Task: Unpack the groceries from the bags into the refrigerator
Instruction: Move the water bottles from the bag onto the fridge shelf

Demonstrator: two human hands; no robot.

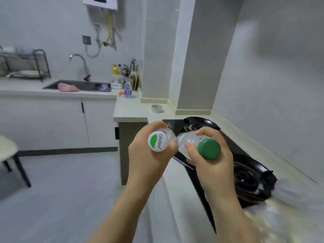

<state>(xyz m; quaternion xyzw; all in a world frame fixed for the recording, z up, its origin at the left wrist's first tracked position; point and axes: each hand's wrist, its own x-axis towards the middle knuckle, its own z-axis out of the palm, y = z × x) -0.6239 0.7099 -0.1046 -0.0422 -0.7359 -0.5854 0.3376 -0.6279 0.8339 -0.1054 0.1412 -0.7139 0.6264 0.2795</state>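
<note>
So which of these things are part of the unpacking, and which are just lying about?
Part of the job: clear plastic bottle with white-and-green cap, in the left hand; clear plastic bottle with plain green cap, in the right hand.
Lying about: grey tape roll, pink cloth in the sink, black gas stove.

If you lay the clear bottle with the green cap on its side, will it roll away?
Probably. The clear plastic bottle looks round, like its plain green cap, so lying down it would likely roll. Its smooth wall could be slippery; the right hand wraps its fingers round it.
</note>
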